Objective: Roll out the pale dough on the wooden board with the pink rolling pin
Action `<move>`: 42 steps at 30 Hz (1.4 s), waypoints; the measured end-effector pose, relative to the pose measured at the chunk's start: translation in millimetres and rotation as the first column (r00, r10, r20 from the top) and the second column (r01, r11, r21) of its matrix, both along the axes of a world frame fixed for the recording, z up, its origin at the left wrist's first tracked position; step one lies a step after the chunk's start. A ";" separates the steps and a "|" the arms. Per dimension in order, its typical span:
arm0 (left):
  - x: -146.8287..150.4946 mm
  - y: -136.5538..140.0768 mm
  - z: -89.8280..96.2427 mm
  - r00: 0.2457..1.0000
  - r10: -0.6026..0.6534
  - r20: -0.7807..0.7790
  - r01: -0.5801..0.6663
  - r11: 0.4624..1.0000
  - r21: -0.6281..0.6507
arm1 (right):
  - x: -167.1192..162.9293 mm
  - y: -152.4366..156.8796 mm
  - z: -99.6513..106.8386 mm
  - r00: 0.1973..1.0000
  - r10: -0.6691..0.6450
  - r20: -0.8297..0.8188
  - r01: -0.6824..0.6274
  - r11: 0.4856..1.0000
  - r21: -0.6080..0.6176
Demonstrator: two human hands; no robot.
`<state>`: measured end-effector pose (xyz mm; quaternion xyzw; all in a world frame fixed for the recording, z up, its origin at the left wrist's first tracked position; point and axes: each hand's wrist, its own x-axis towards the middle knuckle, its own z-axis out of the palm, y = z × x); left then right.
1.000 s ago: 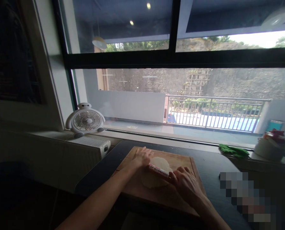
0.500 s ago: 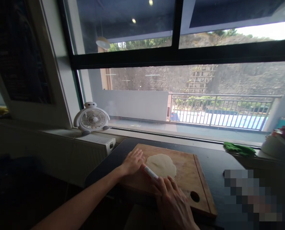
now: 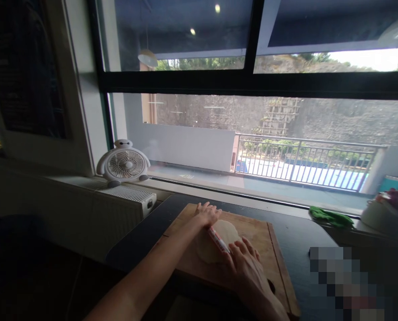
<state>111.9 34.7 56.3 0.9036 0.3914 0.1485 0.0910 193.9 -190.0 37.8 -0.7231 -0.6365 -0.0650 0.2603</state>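
A slim rolling pin (image 3: 218, 239) with a red-and-white label lies slantwise across a flat, pale round of dough (image 3: 207, 250). At the pin's far end, my left hand (image 3: 209, 216) rests over it with the fingers bent forward. My right hand (image 3: 248, 268) covers the near end, its fingers curled over the pin. Both pin ends are hidden under my hands. The dough lies on a wooden cutting board (image 3: 264, 245), partly covered by my left forearm and right hand.
The board rests on a dark table (image 3: 296, 256) beside a window. A white fan (image 3: 127, 164) stands on the sill, above a radiator (image 3: 132, 214). A green cloth (image 3: 330, 217) and a white pot-like container (image 3: 384, 214) are at the right. A blurred patch (image 3: 344, 283) hides something near the right table edge.
Both hands and the rolling pin have moved forward and right, from the dough's near-left edge onto its middle. The view has shifted slightly.
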 end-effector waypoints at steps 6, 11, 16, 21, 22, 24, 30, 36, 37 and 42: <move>-83.5 -19.2 -11.4 0.988 -0.018 -0.155 0.039 0.990 0.133 | -45.0 -17.1 4.2 0.995 0.087 0.048 -0.092 0.991 0.097; -107.1 -31.1 -9.3 0.973 0.012 -0.230 0.023 0.989 0.147 | -40.1 -12.5 5.4 0.990 0.091 0.111 -0.099 0.993 0.065; -65.1 -15.2 0.0 0.957 0.063 -0.283 -0.048 0.997 0.058 | 10.5 24.9 20.6 0.982 -0.032 0.184 0.041 0.998 -0.043; -40.0 2.2 0.3 0.957 0.079 -0.280 -0.078 0.997 0.015 | 53.5 71.6 31.7 0.974 -0.176 0.145 0.188 0.979 -0.079; -40.4 1.4 -0.9 0.957 0.091 -0.275 -0.090 0.996 0.018 | 56.3 75.5 31.7 0.973 -0.185 0.140 0.196 0.978 -0.075; -46.2 -6.7 -4.1 0.958 0.116 -0.262 -0.112 0.993 0.031 | 55.9 74.7 29.2 0.975 -0.174 0.136 0.185 0.980 -0.078; -85.8 -70.5 -13.1 0.988 0.091 -0.126 -0.058 0.968 0.242 | 30.2 27.2 5.9 0.982 -0.127 0.140 0.131 0.991 -0.019; -99.0 -100.1 -10.9 0.995 0.069 -0.074 -0.042 0.945 0.324 | 21.3 11.6 -0.7 0.978 -0.118 0.169 0.114 0.993 0.036; -95.3 -95.1 -10.2 0.994 0.081 -0.078 -0.054 0.951 0.303 | 23.9 17.3 3.7 0.978 -0.122 0.168 0.124 0.992 -0.001; -67.1 -44.9 -4.5 0.975 0.185 -0.126 -0.170 0.978 0.119 | 45.2 66.2 29.3 0.982 -0.097 0.164 0.123 0.980 -0.156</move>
